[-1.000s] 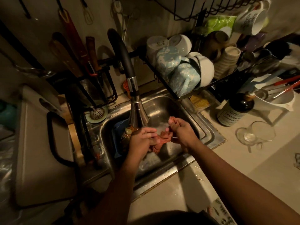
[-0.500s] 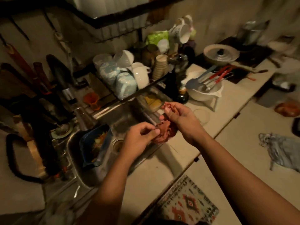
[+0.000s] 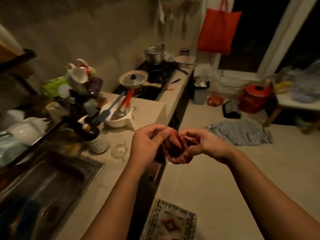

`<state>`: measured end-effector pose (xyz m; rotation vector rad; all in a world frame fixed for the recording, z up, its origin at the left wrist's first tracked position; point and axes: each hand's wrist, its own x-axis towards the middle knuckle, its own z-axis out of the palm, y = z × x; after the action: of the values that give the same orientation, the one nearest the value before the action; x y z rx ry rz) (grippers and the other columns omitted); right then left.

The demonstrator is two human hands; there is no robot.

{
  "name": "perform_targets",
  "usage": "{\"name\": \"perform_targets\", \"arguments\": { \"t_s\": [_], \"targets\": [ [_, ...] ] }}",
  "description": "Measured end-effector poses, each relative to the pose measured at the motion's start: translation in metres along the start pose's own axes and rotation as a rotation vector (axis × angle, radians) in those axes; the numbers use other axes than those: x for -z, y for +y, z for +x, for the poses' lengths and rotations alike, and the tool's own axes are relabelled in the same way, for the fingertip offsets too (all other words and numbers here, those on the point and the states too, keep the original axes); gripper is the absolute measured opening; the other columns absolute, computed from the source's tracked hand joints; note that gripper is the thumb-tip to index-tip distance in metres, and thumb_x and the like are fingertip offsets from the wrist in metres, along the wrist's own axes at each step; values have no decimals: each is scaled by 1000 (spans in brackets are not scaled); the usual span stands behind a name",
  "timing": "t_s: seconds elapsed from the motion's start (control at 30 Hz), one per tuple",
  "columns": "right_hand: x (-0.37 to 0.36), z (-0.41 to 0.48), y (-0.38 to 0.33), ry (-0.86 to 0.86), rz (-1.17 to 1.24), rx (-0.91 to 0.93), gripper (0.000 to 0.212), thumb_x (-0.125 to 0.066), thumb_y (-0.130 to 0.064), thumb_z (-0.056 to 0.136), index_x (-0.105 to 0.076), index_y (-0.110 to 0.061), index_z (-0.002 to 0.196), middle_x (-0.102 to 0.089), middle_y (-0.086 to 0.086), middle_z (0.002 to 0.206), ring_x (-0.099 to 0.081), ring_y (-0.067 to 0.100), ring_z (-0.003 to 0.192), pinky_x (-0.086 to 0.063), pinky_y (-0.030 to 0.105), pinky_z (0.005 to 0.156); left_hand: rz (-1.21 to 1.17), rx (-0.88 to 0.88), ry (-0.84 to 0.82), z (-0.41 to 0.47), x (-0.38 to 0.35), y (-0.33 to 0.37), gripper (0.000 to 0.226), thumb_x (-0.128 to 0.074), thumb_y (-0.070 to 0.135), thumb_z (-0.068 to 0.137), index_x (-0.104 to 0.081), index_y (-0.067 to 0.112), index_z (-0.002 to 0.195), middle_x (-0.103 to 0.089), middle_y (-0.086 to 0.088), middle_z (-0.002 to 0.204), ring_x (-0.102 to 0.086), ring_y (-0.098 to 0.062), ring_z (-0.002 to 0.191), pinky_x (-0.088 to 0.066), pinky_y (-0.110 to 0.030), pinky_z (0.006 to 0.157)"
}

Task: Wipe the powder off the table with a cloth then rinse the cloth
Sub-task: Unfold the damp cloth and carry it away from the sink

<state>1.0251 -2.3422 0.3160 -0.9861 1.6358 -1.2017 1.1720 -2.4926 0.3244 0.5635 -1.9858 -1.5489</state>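
A bunched reddish-brown cloth point(image 3: 174, 148) hangs in the air between both hands, above the gap between the counter and the floor. My left hand point(image 3: 147, 146) pinches its left side with thumb and fingers. My right hand point(image 3: 207, 146) curls around its right side. The steel sink point(image 3: 57, 177) lies at the lower left, well away from the cloth. No powder is visible on the pale counter point(image 3: 107, 170).
A dish rack full of cups point(image 3: 31, 129), a dark bottle point(image 3: 90, 130), a glass point(image 3: 119, 149) and a white bowl of utensils point(image 3: 119, 116) crowd the counter. A stove with pans point(image 3: 138, 80) stands beyond. A grey cloth point(image 3: 240, 132) and patterned mat point(image 3: 169, 220) lie on the floor.
Both hands carried the cloth from under the tap in the sink out to the right, past the counter edge. The view swung right toward the stove and floor.
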Motion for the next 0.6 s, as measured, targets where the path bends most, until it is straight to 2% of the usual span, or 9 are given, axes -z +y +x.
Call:
{"name": "perform_targets", "arguments": {
  "t_s": [0.1, 0.17, 0.27, 0.33, 0.4, 0.5, 0.6],
  "targets": [
    [56, -52, 8, 147, -120, -21, 29, -71, 1, 83, -71, -19, 103, -72, 8, 103, -69, 28, 101, -56, 49, 90, -24, -34, -87, 15, -69, 24, 5, -69, 12, 89, -75, 13, 90, -76, -4, 85, -72, -19, 83, -57, -28, 77],
    [89, -85, 14, 270, -198, -42, 15, -73, -13, 87, -72, -23, 97, -73, 6, 99, -68, 31, 98, -54, 53, 92, -52, -69, -145, 22, -113, 39, 7, -68, 11, 90, -73, 9, 92, -76, -5, 85, -72, -14, 81, -56, -22, 74],
    [130, -129, 25, 478, -203, -53, 11, -69, -16, 89, -71, -25, 95, -73, 1, 96, -69, 24, 96, -54, 53, 93, -70, -86, -264, 30, -174, 58, 9, -65, 12, 92, -72, 7, 96, -74, -4, 84, -70, -9, 74, -55, -17, 66],
    [151, -154, 33, 616, -221, -64, 14, -63, -13, 89, -70, -25, 90, -72, -3, 91, -69, 15, 88, -57, 47, 88, -95, -76, -356, 36, -215, 66, 12, -65, 13, 92, -71, 6, 99, -73, -6, 84, -70, -11, 72, -56, -20, 61],
    [171, -174, 43, 746, -259, -76, 16, -60, -11, 89, -68, -24, 87, -70, -3, 86, -67, 9, 78, -59, 43, 78, -96, -99, -423, 44, -256, 69, 9, -66, 16, 92, -72, 11, 96, -74, -1, 82, -70, -10, 73, -56, -23, 63],
    [200, -201, 62, 913, -222, -94, 16, -57, -12, 92, -68, -23, 89, -70, 2, 79, -68, 16, 66, -57, 35, 58, -146, -118, -506, 62, -317, 72, 6, -67, 17, 91, -73, 18, 91, -74, 3, 83, -70, -12, 78, -56, -25, 66],
    [238, -227, 89, 1045, -218, -103, 14, -57, -18, 91, -69, -26, 91, -70, -1, 85, -68, 15, 70, -57, 34, 57, -207, -150, -594, 81, -379, 75, 10, -68, 12, 90, -74, 20, 88, -73, 7, 83, -67, -6, 79, -52, -20, 68]
  ]
}}
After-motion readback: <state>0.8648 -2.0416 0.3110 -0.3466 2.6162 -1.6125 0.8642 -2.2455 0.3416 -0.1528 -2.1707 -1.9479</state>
